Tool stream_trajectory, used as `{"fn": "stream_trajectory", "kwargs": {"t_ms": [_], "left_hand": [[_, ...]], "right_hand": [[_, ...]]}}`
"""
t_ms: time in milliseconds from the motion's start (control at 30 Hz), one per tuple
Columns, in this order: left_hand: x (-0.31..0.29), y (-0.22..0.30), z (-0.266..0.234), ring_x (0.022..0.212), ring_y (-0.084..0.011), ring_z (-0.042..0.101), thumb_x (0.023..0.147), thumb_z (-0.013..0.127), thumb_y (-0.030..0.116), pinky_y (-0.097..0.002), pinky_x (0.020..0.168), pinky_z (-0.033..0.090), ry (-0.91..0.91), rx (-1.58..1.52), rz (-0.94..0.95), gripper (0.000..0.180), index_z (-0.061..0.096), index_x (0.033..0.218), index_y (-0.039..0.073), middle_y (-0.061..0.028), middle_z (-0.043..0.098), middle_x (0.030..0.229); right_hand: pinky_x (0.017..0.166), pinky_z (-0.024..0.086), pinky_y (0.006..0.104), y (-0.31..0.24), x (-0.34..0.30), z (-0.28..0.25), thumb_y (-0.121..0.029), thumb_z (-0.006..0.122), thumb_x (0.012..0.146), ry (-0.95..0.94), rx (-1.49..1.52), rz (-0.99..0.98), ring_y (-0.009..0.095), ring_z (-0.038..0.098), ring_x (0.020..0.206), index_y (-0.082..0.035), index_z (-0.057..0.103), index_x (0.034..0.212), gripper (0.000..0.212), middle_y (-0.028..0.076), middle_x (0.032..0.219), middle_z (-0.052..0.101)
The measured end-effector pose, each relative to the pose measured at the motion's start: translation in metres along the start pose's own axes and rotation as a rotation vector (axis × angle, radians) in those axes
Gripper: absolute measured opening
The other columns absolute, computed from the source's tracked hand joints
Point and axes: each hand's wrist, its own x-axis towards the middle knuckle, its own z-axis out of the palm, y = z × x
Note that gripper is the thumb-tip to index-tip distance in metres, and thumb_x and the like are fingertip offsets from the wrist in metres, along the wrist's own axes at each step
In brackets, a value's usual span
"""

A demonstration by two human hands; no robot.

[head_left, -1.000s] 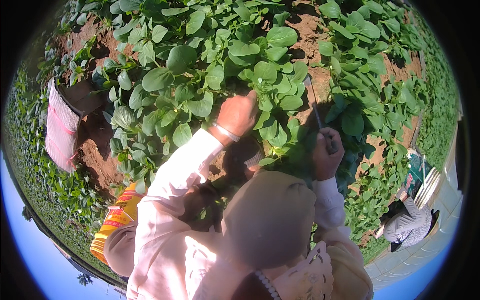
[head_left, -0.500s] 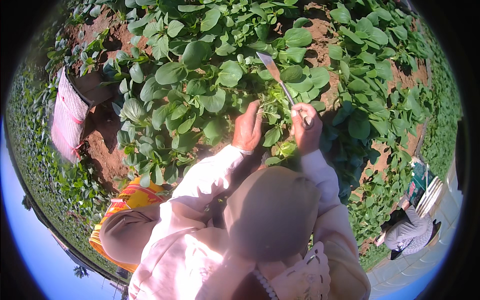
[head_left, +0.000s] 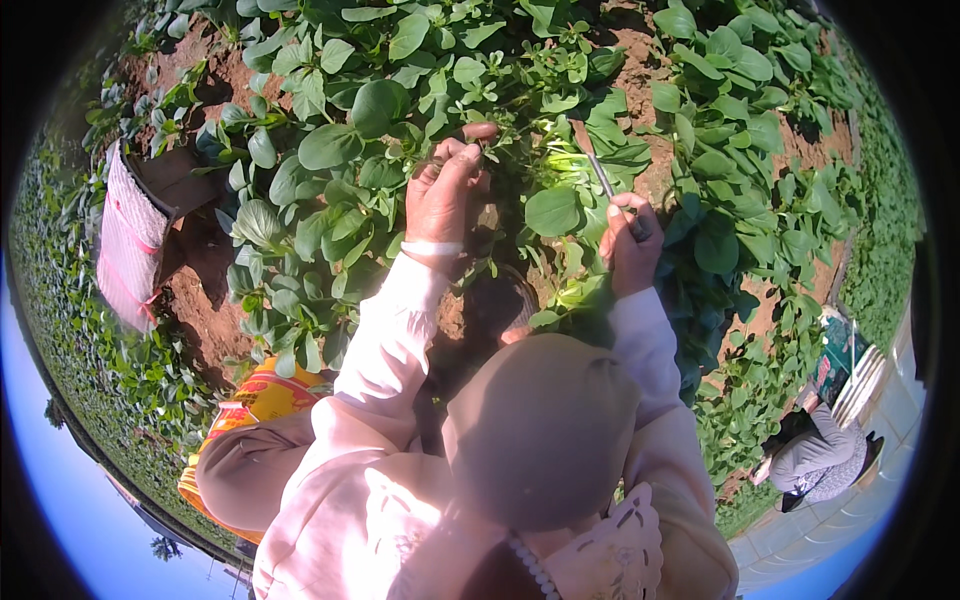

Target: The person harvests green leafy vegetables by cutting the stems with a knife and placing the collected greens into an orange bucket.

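My right hand (head_left: pixel 632 245) is closed around the handle of a long-necked cutting tool (head_left: pixel 599 172). Its rusty flat blade points away from me, over leafy greens (head_left: pixel 562 165) with pale stems. To the left, the fingers of my left hand (head_left: pixel 445 195) are curled together at a small-leaved plant (head_left: pixel 502 122), and appear to pinch its stems. The exact hold is partly hidden by the fingers. Between my hands, a broad-leaved green (head_left: pixel 553 212) stands over shaded soil.
Dense rows of broad-leaved greens (head_left: pixel 380 108) surround me. An open pink-and-white sack (head_left: pixel 135 235) stands at left. A yellow-and-red bag (head_left: pixel 262 392) lies by my knee (head_left: pixel 250 465). At far right, another person (head_left: pixel 822 460) crouches near a green container (head_left: pixel 840 355).
My left hand has moved left and farther from me, and its fingers have curled. My right hand has shifted slightly right; the blade now sits lower, nearer the pale-stemmed greens.
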Motion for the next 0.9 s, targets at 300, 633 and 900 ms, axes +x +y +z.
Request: {"fn": "stream_trajectory", "kwargs": {"t_ms": [300,633,900], "left_hand": [[0.029,-0.034,0.015,0.077,-0.0381,0.062,0.081,0.063,0.016,-0.0393,0.07,0.05,-0.32,1.489,0.173,0.028,0.056,0.105,0.005,-0.0169,0.065,0.081],[0.069,-0.011,-0.07,0.056,-0.0151,0.048,0.094,0.053,0.018,-0.0269,0.049,0.038,0.241,0.483,-0.225,0.016,0.052,0.097,0.003,-0.0056,0.058,0.077],[0.084,-0.042,-0.089,0.073,-0.0156,0.059,0.086,0.053,0.007,-0.0253,0.066,0.047,0.106,0.875,0.047,0.022,0.056,0.106,-0.001,-0.0064,0.065,0.087]], "right_hand": [[0.038,0.027,0.0211,0.003,0.009,-0.006,-0.009,0.058,0.089,0.042,0.052,0.067,0.006,0.042,0.04,-0.006,0.056,0.097,0.01,-0.001,0.052,0.047],[0.043,0.031,0.0198,-0.034,-0.043,0.012,-0.001,0.056,0.088,0.052,0.021,-0.167,0.003,0.041,0.046,-0.003,0.055,0.098,0.01,-0.003,0.061,0.051],[0.048,0.04,0.0289,-0.03,-0.048,0.025,0.002,0.061,0.077,-0.114,-0.61,-0.346,0.02,0.053,0.049,-0.008,0.056,0.095,0.021,0.01,0.06,0.052]]}}
